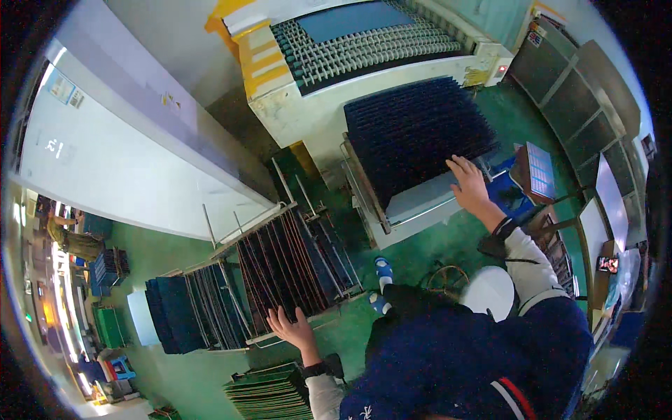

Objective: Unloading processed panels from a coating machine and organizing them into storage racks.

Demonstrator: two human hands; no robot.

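Note:
My left hand (292, 332) is open with fingers spread, in front of a metal rack (280, 210) that holds dark, thin boards (273, 262) standing on edge. It appears to hold nothing; whether a fingertip touches the rack I cannot tell. My right hand (470, 185) is raised, also open, at the near right corner of a wide dark ridged block (413, 136) with rows of upright bristle-like points. That block rests on a pale stand (427, 213). Contact between the right fingers and the block cannot be made out.
Beyond the block, a roller conveyor machine (371, 45) carries a flat blue panel (355, 21). A round white stool (488, 292) stands by my right side. Stacked green-edged boards (269, 393) lie at the lower left. A large white cabinet (133, 161) fills the left.

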